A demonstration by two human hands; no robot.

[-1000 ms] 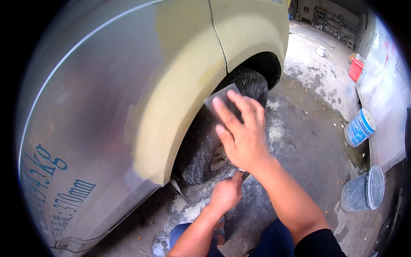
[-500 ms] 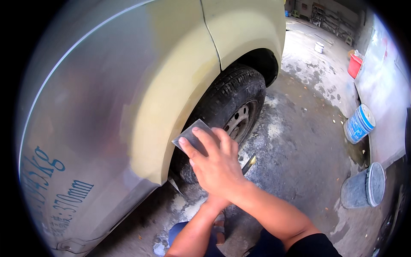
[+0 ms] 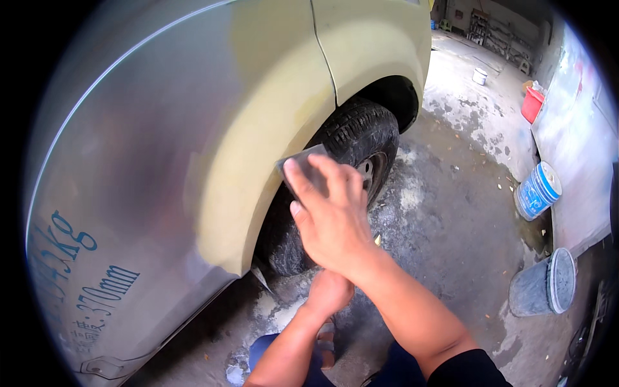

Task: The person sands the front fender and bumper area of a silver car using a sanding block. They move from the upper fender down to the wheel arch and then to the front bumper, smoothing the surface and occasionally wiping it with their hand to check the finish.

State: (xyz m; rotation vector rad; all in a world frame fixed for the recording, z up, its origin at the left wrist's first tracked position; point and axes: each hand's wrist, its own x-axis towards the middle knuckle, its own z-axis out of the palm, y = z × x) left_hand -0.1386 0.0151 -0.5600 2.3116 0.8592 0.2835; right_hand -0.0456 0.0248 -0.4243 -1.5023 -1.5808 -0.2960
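One grey-and-cream painted vehicle panel [image 3: 255, 145] arches over a black rubber tyre [image 3: 364, 126]. Whether the left hand [image 3: 330, 293] grips anything cannot be told; the right hand [image 3: 335, 222], fingers half-spread, holds a flat grey rectangular pad [image 3: 302, 160], just shifted up the arch edge [image 3: 263, 209] to a higher stretch.

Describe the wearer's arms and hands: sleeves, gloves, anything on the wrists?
Right arm: plain black sleeve ending around the elbow, bare below; no marking shows on it. Left forearm: bare as far as it shows, no sleeve in view. Right hand and left hand: no gloves; no watch or band visible. No ring shows on the right; left fingers mostly hidden.
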